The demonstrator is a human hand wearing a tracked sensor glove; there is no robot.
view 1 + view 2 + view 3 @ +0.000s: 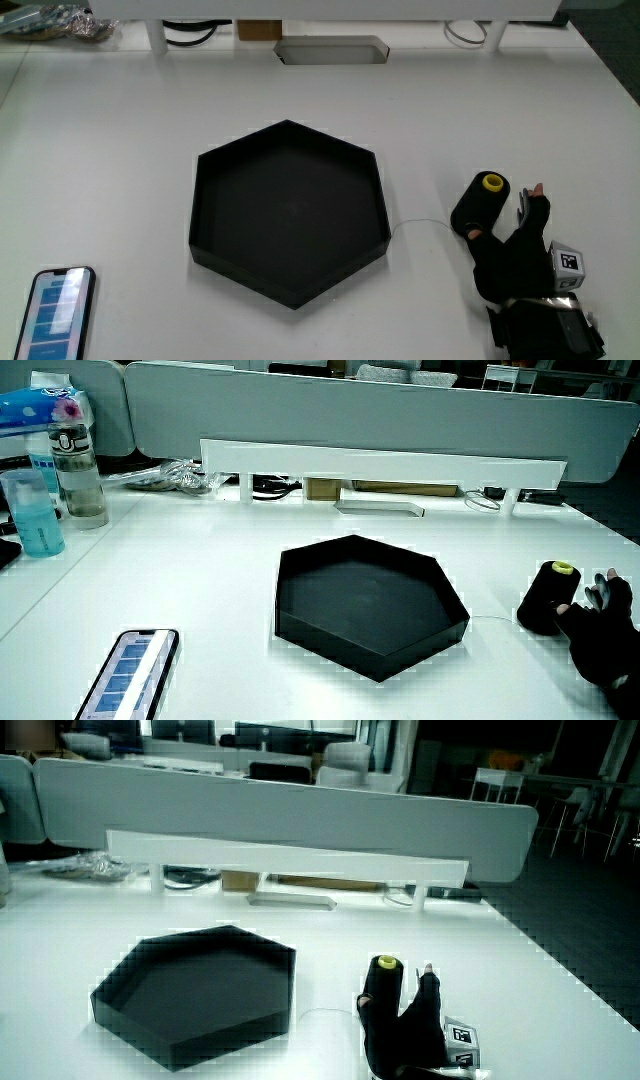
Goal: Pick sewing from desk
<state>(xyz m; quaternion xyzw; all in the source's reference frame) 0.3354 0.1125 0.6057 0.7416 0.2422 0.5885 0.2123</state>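
Observation:
A black thread spool [481,203] with a yellow core stands upright on the white desk, beside the black hexagonal tray [205,205]. A thin loose thread [420,222] runs from the spool toward the tray. The gloved hand [515,255] rests on the desk just nearer the person than the spool, with the patterned cube [567,263] on its back. Its thumb and fingers are spread on either side of the spool without closing on it. Both side views show the spool [548,598] [383,988] and the hand [603,625] [415,1020] the same way.
A phone [60,310] with a lit screen lies at the table's near edge. In a side view, bottles [75,460] and a blue container [35,510] stand near the partition. A white raised shelf [380,460] with cables under it runs along the partition.

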